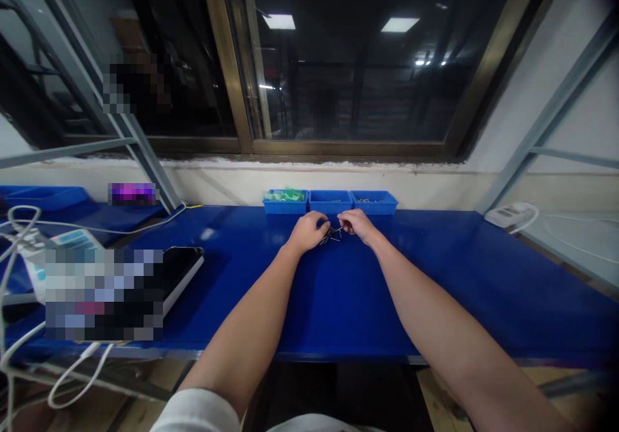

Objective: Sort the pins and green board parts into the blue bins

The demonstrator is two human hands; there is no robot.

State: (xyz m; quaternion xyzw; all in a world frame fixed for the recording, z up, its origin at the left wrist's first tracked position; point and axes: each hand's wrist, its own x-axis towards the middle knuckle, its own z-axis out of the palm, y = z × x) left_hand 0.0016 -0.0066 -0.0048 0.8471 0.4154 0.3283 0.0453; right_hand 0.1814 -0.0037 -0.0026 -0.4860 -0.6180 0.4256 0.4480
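Note:
A small pile of thin, dark metal pieces that look like screws [331, 236] lies loose on the blue table top. My left hand [309, 231] rests at the pile's left side, its fingers curled in and its thumb over the pieces; what it grips, if anything, is hidden. On the other side, the fingertips of my right hand [358, 224] are pinched around a thin metal piece at the pile's edge. Just behind my hands stand three blue bins: the left bin [285, 207] with green-and-white items, the middle bin [331, 207], and the right bin [374, 207] with small metal pieces.
A dark-topped device [186, 261] lies on the left of the blue table [435, 316], with white cables [97, 375] around it. A white power strip [505, 216] sits at the right rear. Grey metal posts [152, 167] rise beside a dark window [367, 84].

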